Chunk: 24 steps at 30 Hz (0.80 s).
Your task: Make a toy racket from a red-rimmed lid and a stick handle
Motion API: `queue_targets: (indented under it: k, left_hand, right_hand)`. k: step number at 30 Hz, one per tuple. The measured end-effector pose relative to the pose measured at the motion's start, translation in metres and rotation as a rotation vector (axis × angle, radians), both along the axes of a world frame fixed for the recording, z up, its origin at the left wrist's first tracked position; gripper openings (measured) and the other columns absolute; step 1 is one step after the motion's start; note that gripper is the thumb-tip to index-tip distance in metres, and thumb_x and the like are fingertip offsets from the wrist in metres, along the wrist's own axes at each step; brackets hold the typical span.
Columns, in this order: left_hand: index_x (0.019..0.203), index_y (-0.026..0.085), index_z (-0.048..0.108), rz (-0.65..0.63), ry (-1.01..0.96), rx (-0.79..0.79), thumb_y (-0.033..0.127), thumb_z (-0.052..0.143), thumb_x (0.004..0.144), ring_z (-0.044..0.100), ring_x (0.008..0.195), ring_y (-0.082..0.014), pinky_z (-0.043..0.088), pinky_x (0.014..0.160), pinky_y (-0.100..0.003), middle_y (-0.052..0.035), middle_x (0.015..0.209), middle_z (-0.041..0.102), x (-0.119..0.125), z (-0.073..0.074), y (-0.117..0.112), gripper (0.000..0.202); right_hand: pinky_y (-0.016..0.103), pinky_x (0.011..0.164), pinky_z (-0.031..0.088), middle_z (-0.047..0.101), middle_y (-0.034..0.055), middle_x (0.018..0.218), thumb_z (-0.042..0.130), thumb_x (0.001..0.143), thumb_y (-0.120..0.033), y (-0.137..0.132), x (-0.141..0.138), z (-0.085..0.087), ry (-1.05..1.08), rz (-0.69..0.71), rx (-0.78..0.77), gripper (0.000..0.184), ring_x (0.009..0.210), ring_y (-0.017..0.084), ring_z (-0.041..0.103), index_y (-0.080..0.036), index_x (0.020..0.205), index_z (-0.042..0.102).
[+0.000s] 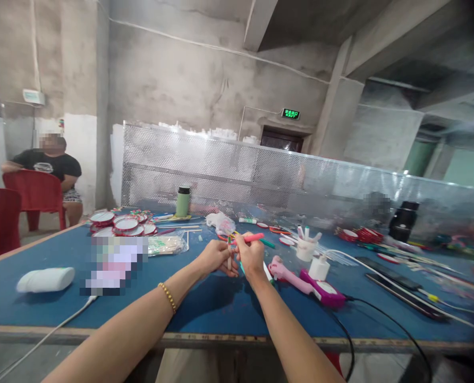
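Over the blue table, my two hands meet near the middle of the view. My right hand (251,256) is closed around a pink-red pen (254,237), which slants toward the left hand. My left hand (215,258) pinches a small, thin, pale stick-like piece (229,256) with some green at its top. The pen's tip is close to that piece; whether they touch I cannot tell. A green pen (268,243) lies just beyond the right hand. To the right of the right wrist is a pink tool with a long handle (293,275).
Red-rimmed white discs (126,224) are piled at the left, near a bag of pale sticks (167,245) and a phone (115,266). A green bottle (183,202) stands behind. A white cup of pens (305,248), a purple box (325,290) and cables lie right. A person (49,165) sits far left.
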<state>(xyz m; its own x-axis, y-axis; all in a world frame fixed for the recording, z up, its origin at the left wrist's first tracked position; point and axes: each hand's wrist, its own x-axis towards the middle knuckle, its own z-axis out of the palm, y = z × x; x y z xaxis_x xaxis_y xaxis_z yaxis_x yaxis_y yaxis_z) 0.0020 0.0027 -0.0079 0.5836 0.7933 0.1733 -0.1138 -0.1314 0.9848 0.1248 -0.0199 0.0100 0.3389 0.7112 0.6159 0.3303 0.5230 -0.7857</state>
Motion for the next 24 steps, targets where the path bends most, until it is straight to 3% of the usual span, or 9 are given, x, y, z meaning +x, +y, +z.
queue_targets:
  k: [24]
  left_hand:
    - [0.08,0.013,0.058,-0.001,-0.007,-0.003,0.054,0.07,0.074,0.071,0.064,-0.0254,0.056,0.064,-0.038,-0.0077,0.065,0.069,-0.0005,-0.0005,0.0003,0.043]
  right_hand:
    - [0.024,0.036,0.037,0.051,-0.0056,0.045,0.06,0.074,-0.039,0.0003,-0.0001,0.0006,-0.018,-0.018,-0.003,0.025,0.033,0.012,0.046,-0.023,0.059,0.048]
